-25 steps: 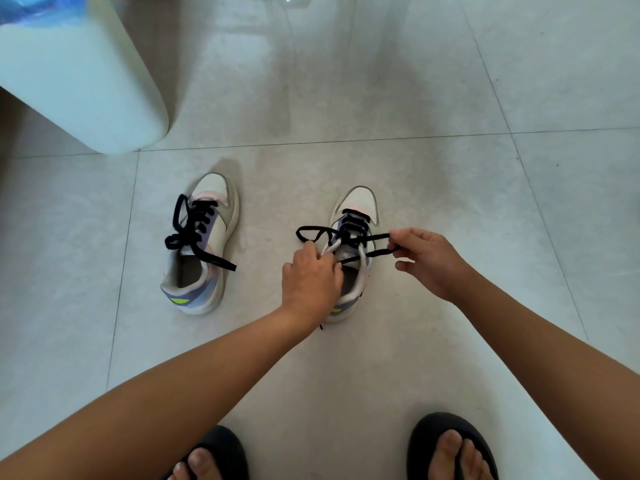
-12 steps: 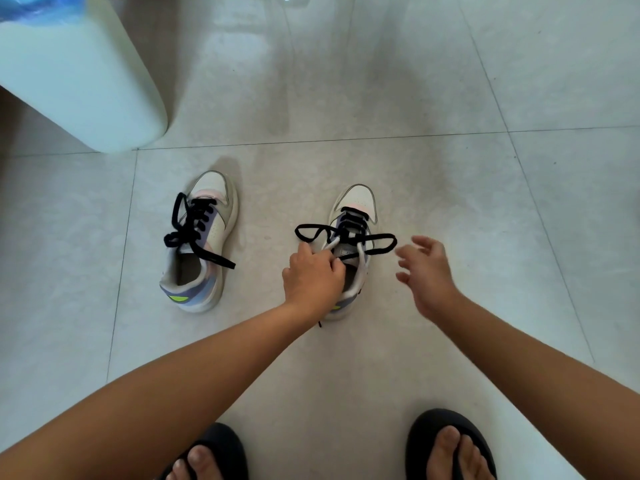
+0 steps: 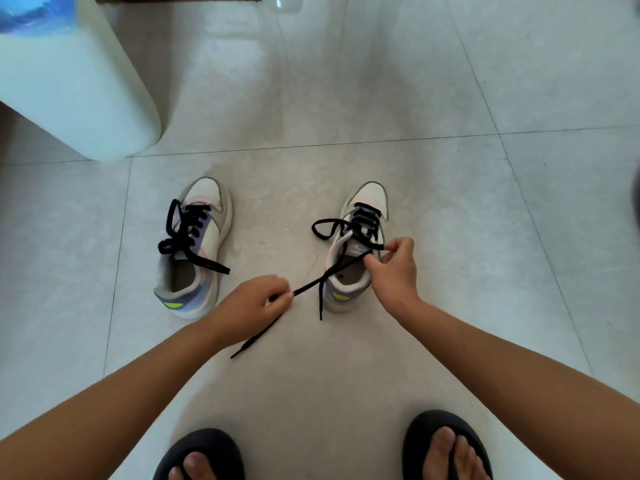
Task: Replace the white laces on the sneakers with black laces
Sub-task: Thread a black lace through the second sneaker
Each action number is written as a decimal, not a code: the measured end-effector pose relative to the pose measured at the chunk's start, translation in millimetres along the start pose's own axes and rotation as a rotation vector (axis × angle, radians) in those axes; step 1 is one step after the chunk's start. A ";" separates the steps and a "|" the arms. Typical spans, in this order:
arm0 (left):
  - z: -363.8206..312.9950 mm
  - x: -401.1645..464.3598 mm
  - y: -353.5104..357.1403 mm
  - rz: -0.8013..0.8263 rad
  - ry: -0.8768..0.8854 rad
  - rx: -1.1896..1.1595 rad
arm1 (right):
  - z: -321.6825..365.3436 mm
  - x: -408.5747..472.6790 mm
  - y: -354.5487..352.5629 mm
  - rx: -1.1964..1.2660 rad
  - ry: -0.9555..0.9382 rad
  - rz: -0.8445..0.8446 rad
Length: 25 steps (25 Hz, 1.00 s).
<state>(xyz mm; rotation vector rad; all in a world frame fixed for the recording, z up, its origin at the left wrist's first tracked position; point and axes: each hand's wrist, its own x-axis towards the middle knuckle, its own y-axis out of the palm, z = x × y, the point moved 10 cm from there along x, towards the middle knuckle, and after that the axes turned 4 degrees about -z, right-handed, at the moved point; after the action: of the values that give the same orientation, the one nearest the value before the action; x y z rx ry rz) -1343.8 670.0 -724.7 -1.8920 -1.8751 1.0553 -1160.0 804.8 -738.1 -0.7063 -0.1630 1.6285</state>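
Two white sneakers with purple panels stand on the tiled floor, toes pointing away. The left sneaker (image 3: 194, 251) carries a black lace with loose ends. The right sneaker (image 3: 356, 251) has a black lace (image 3: 362, 223) threaded through its eyelets. My left hand (image 3: 252, 303) pinches one end of that lace (image 3: 311, 284) and holds it stretched out to the left of the shoe, its tip trailing to the floor. My right hand (image 3: 394, 268) pinches the lace at the shoe's tongue. A second lace end hangs down beside the heel.
A pale rounded container (image 3: 79, 88) stands at the back left on the floor. My feet in black sandals (image 3: 201, 455) (image 3: 446, 445) are at the bottom edge. Light grey tiles (image 3: 485, 81) stretch all around.
My left hand has pulled one lace end out and to the left, away from the shoe. My right hand, open half a second ago, has moved in and pinched the lace at the tongue.
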 end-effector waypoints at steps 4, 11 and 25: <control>25.5 -31.0 1.0 -0.036 0.049 0.220 | 8.2 -0.9 2.5 -0.010 -0.133 0.012; 4.9 -31.8 0.5 -0.033 0.108 0.471 | 15.6 -3.4 -2.5 -0.105 -0.319 -0.029; -47.4 31.6 -6.7 -0.072 -0.107 0.186 | 59.2 -10.8 5.7 -0.695 -0.839 0.043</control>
<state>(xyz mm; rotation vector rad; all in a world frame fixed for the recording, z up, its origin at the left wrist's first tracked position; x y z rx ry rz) -1321.1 714.7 -696.8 -1.6832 -1.8149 1.2818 -1195.8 810.4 -689.7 -0.4801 -1.3714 1.8280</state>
